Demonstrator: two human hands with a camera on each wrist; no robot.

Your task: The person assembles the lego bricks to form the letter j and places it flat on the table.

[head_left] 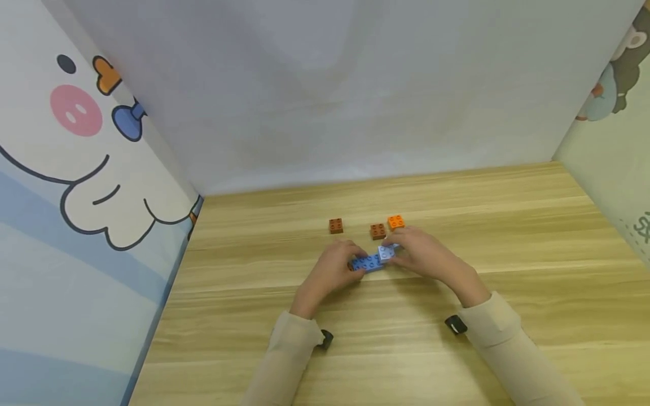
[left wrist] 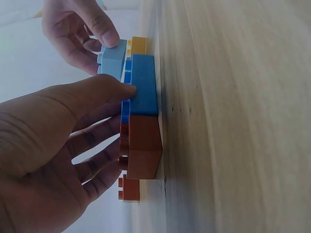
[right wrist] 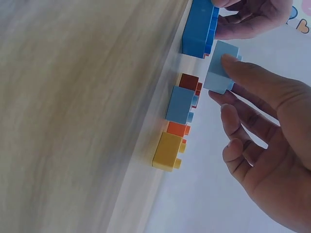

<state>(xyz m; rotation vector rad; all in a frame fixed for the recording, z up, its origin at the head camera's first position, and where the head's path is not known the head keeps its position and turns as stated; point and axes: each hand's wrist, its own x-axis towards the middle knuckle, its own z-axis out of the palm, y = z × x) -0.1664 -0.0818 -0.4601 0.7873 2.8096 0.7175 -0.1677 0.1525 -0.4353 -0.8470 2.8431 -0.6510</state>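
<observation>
A long blue brick [head_left: 368,263] lies on the table, my left hand [head_left: 335,265] gripping it with the thumb on its near side. Against its left end sits a brown brick [left wrist: 145,145], mostly covered by that hand in the head view. My right hand [head_left: 424,254] pinches a light blue brick [head_left: 386,253] between thumb and fingers. This brick [right wrist: 221,67] is slightly tilted, just above the studs at the blue brick's right end. Whether the two touch, I cannot tell.
Behind the hands stand two brown bricks [head_left: 336,226] and an orange brick [head_left: 396,221]. Another light blue brick [right wrist: 180,104] and a yellow brick [right wrist: 167,150] stand near the right hand. A pale wall [head_left: 355,113] rises behind the wooden table [head_left: 244,254].
</observation>
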